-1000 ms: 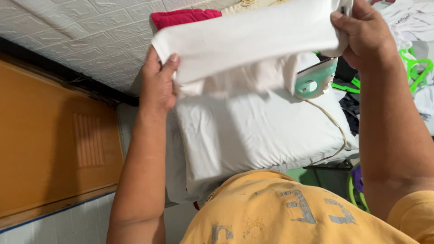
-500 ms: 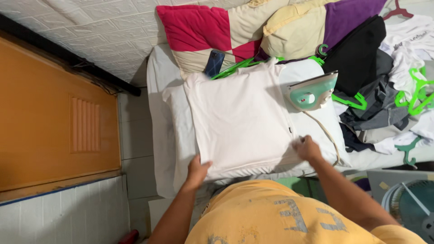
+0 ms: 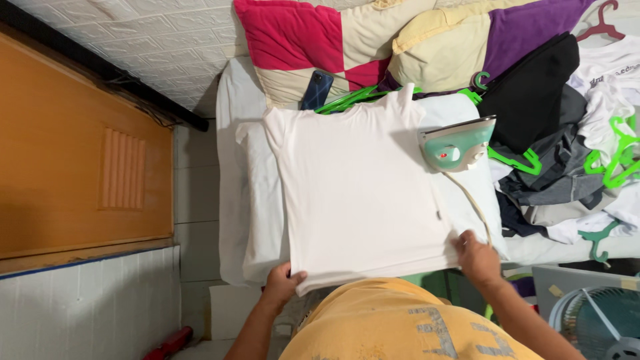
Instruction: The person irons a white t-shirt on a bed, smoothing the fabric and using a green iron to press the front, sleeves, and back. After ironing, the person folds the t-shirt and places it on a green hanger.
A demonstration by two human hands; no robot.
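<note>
Head view: white padded surface (image 3: 253, 200) under a white T-shirt (image 3: 360, 193) spread flat between both hands, green iron (image 3: 458, 145) beyond right hand (image 3: 477, 257), which pinches the hem corner, left hand (image 3: 283, 283) pinching the opposite corner.

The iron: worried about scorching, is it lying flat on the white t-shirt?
No, the iron stands tipped up on its heel beside the white t-shirt, soleplate off the cloth.

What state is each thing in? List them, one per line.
White T-shirt: spread flat, hem held at both corners.
Left hand: gripping the hem.
Right hand: gripping the hem.
Iron: standing on its heel, cord attached.
Phone: lying on the pillow, screen dark.
Clothes pile: heaped, unfolded.
</note>
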